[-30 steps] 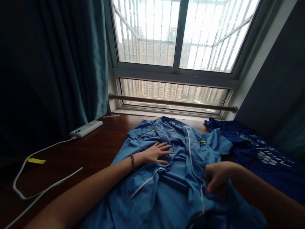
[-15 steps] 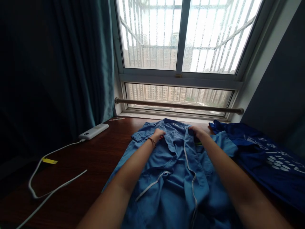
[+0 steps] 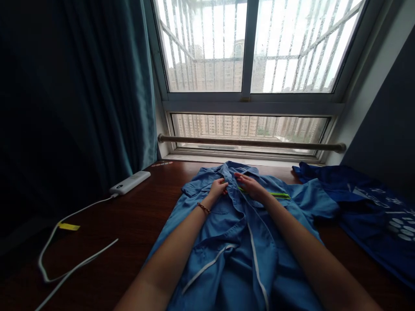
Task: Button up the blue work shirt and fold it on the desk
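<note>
A light blue shirt (image 3: 227, 233) with white piping lies spread on the dark wooden table (image 3: 136, 216), its collar toward the window. My left hand (image 3: 218, 188), with a bead bracelet at the wrist, pinches the left collar flap near the neck. Beside it, my right hand (image 3: 248, 185) rests on the right collar flap, fingers closed on the fabric. The two hands sit close together at the neckline. A yellow-green stripe (image 3: 279, 195) shows on the shirt's right chest.
A white power bank (image 3: 130, 182) lies at the table's left with a white cable (image 3: 65, 242) looping toward the near edge. A dark blue printed garment (image 3: 366, 203) lies at the right. A teal curtain (image 3: 81, 95) hangs left. The window and a rail stand behind.
Both hands moved from the shirt's middle up to the collar, then drew closer together at the neckline. The right collar side has been pulled inward, and the yellow-green stripe now shows.
</note>
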A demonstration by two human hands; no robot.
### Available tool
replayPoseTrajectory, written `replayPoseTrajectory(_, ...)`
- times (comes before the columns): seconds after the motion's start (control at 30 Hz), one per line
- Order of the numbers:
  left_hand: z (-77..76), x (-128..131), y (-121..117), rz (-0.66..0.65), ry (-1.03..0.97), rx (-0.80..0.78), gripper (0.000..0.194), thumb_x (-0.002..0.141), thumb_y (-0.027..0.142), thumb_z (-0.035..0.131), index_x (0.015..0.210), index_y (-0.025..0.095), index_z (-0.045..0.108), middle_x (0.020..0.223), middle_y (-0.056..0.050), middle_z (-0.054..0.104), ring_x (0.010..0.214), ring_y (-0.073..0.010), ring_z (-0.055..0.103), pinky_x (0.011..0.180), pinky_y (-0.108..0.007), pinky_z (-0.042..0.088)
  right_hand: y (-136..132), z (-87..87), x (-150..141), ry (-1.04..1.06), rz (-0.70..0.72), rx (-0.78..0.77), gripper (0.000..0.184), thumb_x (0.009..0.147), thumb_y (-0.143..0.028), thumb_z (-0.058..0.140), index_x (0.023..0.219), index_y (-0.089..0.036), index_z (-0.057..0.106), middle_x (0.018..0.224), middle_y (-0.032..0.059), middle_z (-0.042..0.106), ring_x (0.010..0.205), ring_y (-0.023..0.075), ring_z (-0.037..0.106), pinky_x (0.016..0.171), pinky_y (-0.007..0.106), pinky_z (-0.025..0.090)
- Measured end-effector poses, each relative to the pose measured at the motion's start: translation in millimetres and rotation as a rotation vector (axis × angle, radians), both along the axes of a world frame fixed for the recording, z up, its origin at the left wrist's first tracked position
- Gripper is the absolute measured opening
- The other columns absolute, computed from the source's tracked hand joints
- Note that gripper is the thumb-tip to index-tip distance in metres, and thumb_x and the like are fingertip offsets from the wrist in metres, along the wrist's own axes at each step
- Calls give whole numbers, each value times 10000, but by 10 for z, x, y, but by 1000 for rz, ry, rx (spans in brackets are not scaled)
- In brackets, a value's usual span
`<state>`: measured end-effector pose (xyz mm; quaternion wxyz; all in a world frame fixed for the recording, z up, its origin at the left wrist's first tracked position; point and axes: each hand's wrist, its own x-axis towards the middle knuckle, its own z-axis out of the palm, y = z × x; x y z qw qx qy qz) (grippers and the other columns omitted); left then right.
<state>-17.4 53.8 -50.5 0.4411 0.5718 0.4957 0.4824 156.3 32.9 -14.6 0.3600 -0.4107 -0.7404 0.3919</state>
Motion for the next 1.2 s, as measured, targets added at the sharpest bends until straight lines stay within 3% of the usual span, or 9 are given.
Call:
replayPoseTrajectory(0.13, -41, 22, -4, 105, 56, 9, 247, 699, 67, 459, 920, 85, 567, 480, 42, 499, 373, -70, 464, 373, -164, 384, -216, -278, -468, -417, -85, 234, 496, 814, -358, 478, 1231, -94, 423, 1295, 157, 395, 1222, 278, 295, 997, 412, 240)
replayPoseTrajectory(0.27, -75, 42, -15, 187, 104, 32, 437, 676, 52, 439, 1104, 90, 514, 605, 5, 574, 399, -70, 475, 391, -169, 403, -356, -356, -563, -702, -191, 444, 460, 833, -403, 437, 1146, -71, 497, 1184, 192, 489, 1131, 293, 398, 939, 396, 300)
replayPoseTrajectory(0.43, -76, 39, -13, 235, 131, 63, 621, 639, 26, 430, 1254, 99, 388, 927, -88, 616, 499, -79, 539, 476, -188, 463, -374, -276, -487, -651, -343, 336, 418, 869, -434, 331, 841, -147, 634, 901, 150, 616, 912, 264, 540, 805, 349, 388)
replayPoseTrajectory(0.6, -63, 35, -12, 219, 145, 73, 588, 644, 31, 429, 1230, 77, 427, 1009, -121, 609, 666, -153, 606, 583, -267, 518, -180, -269, -305, -595, -471, 220, 369, 872, -258, 281, 923, -137, 625, 948, 135, 612, 897, 241, 557, 789, 327, 404)
replayPoseTrajectory(0.67, -59, 31, -6, 220, 155, 93, 590, 643, 26, 442, 1227, 108, 444, 1040, -109, 607, 796, -182, 609, 697, -303, 517, -74, -273, -208, -573, -444, 178, 315, 807, -188, 367, 1016, -154, 602, 1021, 102, 600, 946, 230, 547, 805, 304, 409)
replayPoseTrajectory(0.83, -60, 19, -3, 175, 208, 150, 587, 627, 0, 420, 1196, 125, 491, 1139, -103, 570, 995, -218, 550, 814, -337, 477, 121, -291, -46, -455, -289, 139, 708, 674, -127, 504, 1335, -244, 280, 1335, 24, 366, 1128, 211, 442, 874, 278, 398)
replayPoseTrajectory(0.9, -65, 16, -12, 145, 243, 170, 560, 623, -1, 412, 1158, 116, 528, 1134, -99, 575, 1008, -218, 543, 824, -329, 469, 165, -304, -16, -331, -168, 70, 751, 674, -143, 543, 1350, -247, 233, 1310, 29, 402, 1133, 206, 441, 877, 288, 402)
replayPoseTrajectory(1.03, -80, 12, -37, 111, 321, 213, 486, 630, 26, 446, 1087, 121, 581, 1091, -89, 601, 977, -209, 555, 851, -316, 443, 179, -319, 5, -223, -2, -12, 605, 686, -216, 605, 1256, -180, 404, 1080, 56, 593, 980, 190, 553, 808, 289, 445)
replayPoseTrajectory(1.2, -111, 6, -52, 110, 384, 226, 331, 676, 116, 479, 976, 136, 615, 851, -72, 655, 719, -177, 607, 728, -310, 473, 104, -293, -23, -284, -59, 95, 292, 606, -168, 646, 897, -177, 631, 813, 17, 644, 810, 191, 585, 784, 307, 432)
